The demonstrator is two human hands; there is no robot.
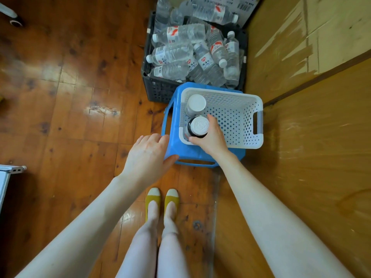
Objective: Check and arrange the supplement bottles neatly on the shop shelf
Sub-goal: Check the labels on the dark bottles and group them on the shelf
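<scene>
Right hand (212, 137) is gripping the dark supplement bottle (198, 126) at frame centre, inside the white basket (259, 125) sitting on a blue stool (192, 155). Left hand (148, 155) is hanging open and empty beside the stool's left corner. A black crate (158, 89) of water bottles (180, 35) is crowding the stool at upper centre.

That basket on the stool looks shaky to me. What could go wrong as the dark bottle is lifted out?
The white basket sits on the blue stool and seems to overhang its right edge; pulling the dark bottle could tip it. The right hand grips that bottle only round its top, so it might slip. The white-capped bottle stands close beside and could be knocked over.
</scene>
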